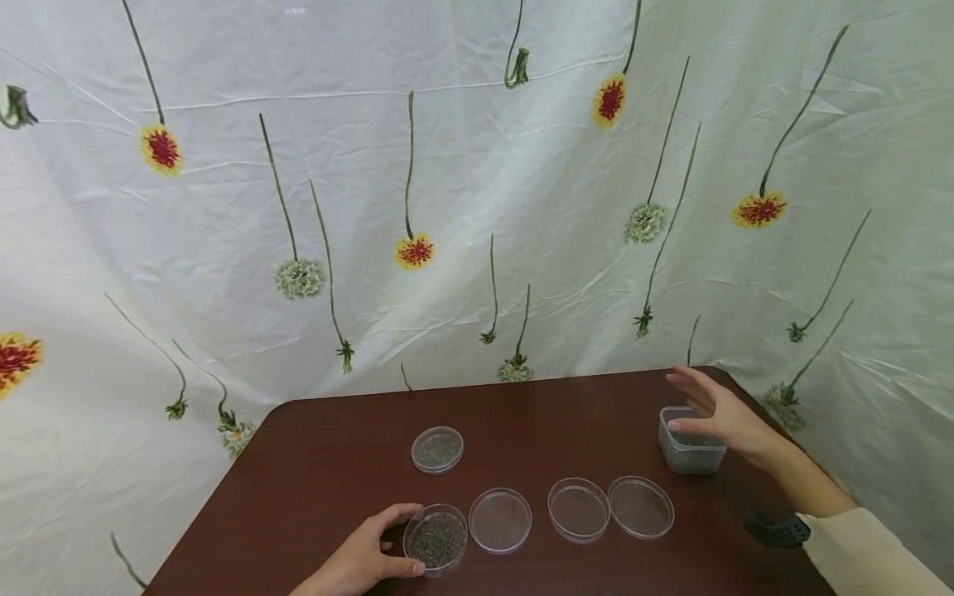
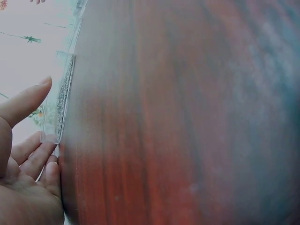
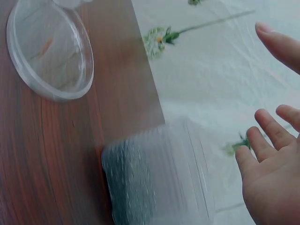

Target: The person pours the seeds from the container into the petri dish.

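Observation:
My left hand [image 1: 370,546] holds a clear petri dish [image 1: 436,538] of dark grey-green crumbly material on the table, thumb at its near side and fingers at its far side. The left wrist view shows this petri dish [image 2: 61,101] edge-on, with the left hand [image 2: 28,173] beside it. Over at the right, my right hand [image 1: 719,418] hovers above a clear plastic tub [image 1: 693,459], its fingers spread and nothing in them. In the right wrist view the tub [image 3: 154,173], with dark material in its bottom, stands apart from the right hand [image 3: 274,159].
Right of the held dish lie three clear dishes or lids: one [image 1: 500,520] beside it, then another [image 1: 578,508] and a third [image 1: 641,507] side by side. Farther back sits a dish [image 1: 437,449] with some greyish material. A flowered cloth [image 1: 462,207] hangs behind the brown table [image 1: 335,447].

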